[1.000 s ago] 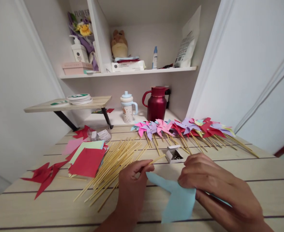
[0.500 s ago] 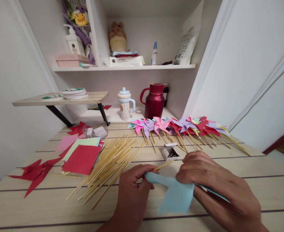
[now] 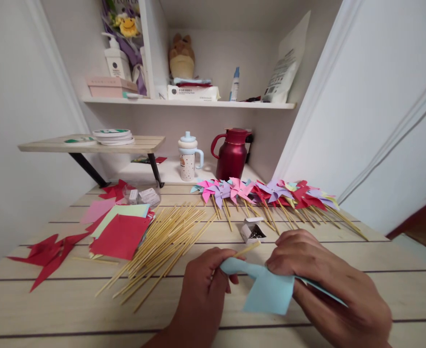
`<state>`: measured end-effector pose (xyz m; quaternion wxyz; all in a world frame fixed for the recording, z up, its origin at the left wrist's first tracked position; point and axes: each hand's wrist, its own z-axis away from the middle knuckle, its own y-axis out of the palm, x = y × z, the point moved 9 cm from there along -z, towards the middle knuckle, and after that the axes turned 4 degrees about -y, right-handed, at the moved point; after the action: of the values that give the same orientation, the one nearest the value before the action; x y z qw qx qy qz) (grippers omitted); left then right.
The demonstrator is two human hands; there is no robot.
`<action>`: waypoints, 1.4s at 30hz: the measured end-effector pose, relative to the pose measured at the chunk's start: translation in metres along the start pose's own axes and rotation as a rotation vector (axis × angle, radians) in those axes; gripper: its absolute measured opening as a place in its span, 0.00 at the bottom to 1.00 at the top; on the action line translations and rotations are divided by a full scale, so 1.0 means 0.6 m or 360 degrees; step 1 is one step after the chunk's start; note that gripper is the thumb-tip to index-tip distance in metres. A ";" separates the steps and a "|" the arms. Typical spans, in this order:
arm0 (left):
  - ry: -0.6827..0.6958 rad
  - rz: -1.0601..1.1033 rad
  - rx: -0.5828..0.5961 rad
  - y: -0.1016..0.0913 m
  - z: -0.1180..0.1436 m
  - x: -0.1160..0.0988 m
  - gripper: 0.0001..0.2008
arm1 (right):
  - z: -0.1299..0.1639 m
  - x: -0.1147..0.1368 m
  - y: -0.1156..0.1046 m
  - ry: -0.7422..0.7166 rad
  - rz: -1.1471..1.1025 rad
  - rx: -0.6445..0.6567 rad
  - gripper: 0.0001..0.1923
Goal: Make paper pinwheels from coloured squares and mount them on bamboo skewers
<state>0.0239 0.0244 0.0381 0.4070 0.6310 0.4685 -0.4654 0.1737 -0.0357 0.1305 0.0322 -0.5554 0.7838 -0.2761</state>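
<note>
A light blue pinwheel paper (image 3: pixel 271 292) is bent between my hands above the table. My right hand (image 3: pixel 330 280) grips its folded middle, fingers closed, and one blade shows past the far side of the thumb. My left hand (image 3: pixel 207 282) is closed around a wooden stick (image 3: pixel 249 248), whose end sticks out toward the right hand. A curled blade of the blue paper meets the left fingertips. Just beyond the hands stands a small open box of metal pins (image 3: pixel 254 233). Whether a pin is in the blue paper is hidden by my right fingers.
Loose wooden sticks (image 3: pixel 169 237) lie left of my hands, beside stacked coloured paper (image 3: pixel 122 237) and a red pinwheel paper (image 3: pixel 51 251). Finished pinwheels (image 3: pixel 242 189) line the back. Behind them stand a red jug (image 3: pixel 231 154) and a cup (image 3: pixel 187 162). A small raised shelf (image 3: pixel 143 143) is at left.
The view has shifted slightly. Both hands keep their grips, and the hanging blade of the blue paper has tilted a little.
</note>
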 end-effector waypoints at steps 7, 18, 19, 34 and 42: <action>-0.0055 -0.0178 0.0024 0.006 -0.002 0.009 0.10 | 0.001 0.004 -0.002 -0.0015 -0.0004 -0.0004 0.20; 0.0386 -0.0620 -0.0541 -0.053 0.001 -0.049 0.08 | 0.004 -0.001 -0.001 -0.0001 -0.0144 0.0006 0.19; 0.0518 -0.0674 -0.0543 -0.050 0.007 -0.061 0.11 | 0.003 -0.001 -0.001 -0.0006 -0.0144 -0.0004 0.18; 0.1054 -0.1021 -0.0445 -0.021 0.034 -0.110 0.15 | 0.005 0.000 0.000 -0.0050 -0.0142 -0.0035 0.19; 0.1252 -0.1089 -0.0397 0.001 0.049 -0.144 0.10 | 0.002 0.003 0.004 -0.0058 -0.0117 -0.0035 0.19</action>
<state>0.0074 -0.0218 0.1148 0.0976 0.5158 0.8164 -0.2408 0.1713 -0.0370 0.1290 0.0302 -0.5890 0.7651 -0.2583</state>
